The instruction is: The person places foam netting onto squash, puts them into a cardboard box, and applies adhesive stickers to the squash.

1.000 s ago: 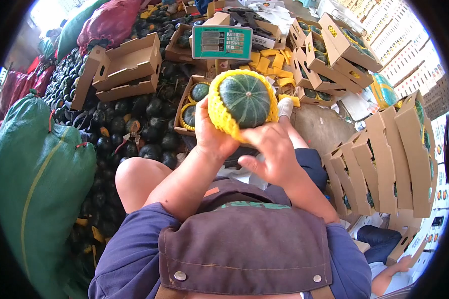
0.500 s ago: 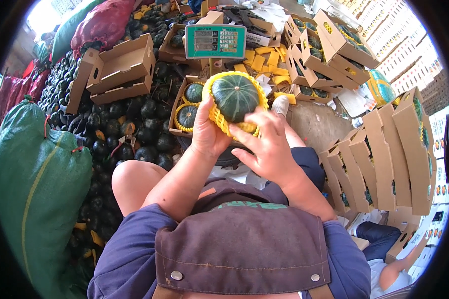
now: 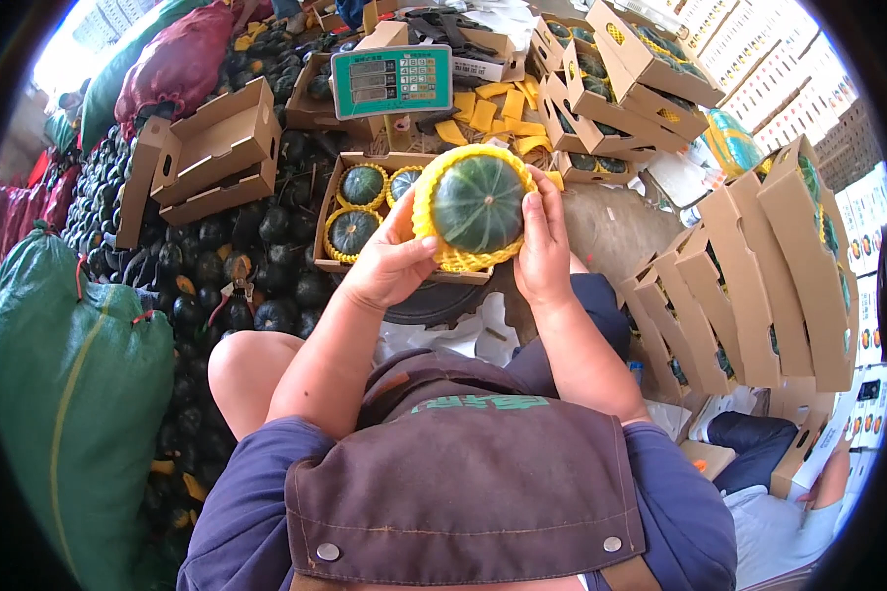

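Note:
A round dark green squash with pale stripes sits in a yellow foam net sleeve, held up between my two hands. My left hand grips its left side, the thumb pressed on the net. On the other side my right hand is closed round the sleeve and squash. Just below and beyond them stands an open cardboard box. Several netted squashes lie in it; part of the box is hidden behind what I hold.
Behind the box rises a scale with a green display. Loose squashes cover the floor at left, beside a full green sack. Empty cardboard trays stand far left. Yellow foam sleeves lie beyond. Filled boxes are stacked right, near another person.
My right hand has moved from the squash's lower front to its right side. Both hands now clasp it, and the net sits up around its rim. The view has shifted slightly.

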`<state>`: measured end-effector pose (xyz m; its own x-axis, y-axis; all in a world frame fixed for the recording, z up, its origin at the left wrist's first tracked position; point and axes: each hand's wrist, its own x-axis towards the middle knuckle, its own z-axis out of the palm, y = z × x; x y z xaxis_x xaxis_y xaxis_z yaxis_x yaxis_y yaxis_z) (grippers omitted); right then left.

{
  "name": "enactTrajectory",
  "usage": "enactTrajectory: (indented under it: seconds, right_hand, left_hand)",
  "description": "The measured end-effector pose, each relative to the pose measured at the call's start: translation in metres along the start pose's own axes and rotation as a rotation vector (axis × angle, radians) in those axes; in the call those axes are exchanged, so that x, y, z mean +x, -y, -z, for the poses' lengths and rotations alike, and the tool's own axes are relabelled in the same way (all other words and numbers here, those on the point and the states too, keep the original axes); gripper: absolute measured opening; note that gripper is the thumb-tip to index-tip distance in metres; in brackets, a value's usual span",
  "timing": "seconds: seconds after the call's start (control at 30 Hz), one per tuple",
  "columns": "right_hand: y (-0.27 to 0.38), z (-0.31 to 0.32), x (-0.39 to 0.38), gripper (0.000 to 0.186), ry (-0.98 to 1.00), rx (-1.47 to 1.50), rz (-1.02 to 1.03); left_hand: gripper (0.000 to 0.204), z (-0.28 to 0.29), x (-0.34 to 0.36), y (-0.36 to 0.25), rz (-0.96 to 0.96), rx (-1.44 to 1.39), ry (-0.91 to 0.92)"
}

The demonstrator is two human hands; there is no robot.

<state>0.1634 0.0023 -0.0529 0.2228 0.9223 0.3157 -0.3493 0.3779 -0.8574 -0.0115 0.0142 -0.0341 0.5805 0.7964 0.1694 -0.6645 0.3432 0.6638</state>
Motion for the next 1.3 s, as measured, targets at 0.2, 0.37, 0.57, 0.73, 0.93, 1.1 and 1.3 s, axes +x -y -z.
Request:
enactTrajectory:
  seconds: [0.2, 0.37, 0.57, 0.73, 0.93, 1.1, 1.3]
  right_hand:
    - [-0.005, -0.019, -0.017, 0.047, 0.002, -0.03, -0.021]
    - [-0.02, -0.015, -0.019, 0.037, -0.058, -0.047, 0.0]
    - [-0.009, -0.008, -0.008, 0.035, 0.035, -0.124, -0.146]
    - [-0.024, 0.004, -0.003, 0.035, 0.093, -0.216, -0.309]
    - [-0.061, 0.034, -0.006, 0.045, 0.086, -0.399, -0.449]
    - [-0.099, 0.069, -0.028, 0.049, 0.16, -0.745, -0.598]
    - [-0.099, 0.067, 0.0, 0.059, 0.301, -0.78, -0.453]
  left_hand:
    - [0.051, 0.003, 0.01, 0.025, -0.205, 0.167, -0.481]
    - [0.034, 0.017, 0.013, 0.037, -0.111, -0.062, -0.61]
    - [0.029, 0.025, 0.011, 0.036, -0.083, -0.098, -0.581]
    - [0.03, 0.034, 0.011, 0.04, -0.066, 0.122, -0.613]
    - [0.047, 0.058, 0.001, 0.053, 0.177, 0.08, -0.362]
    - [0.073, 0.084, -0.009, 0.075, 0.438, 0.041, -0.333]
    - [0.078, 0.11, 0.01, 0.08, 0.388, 0.063, -0.376]
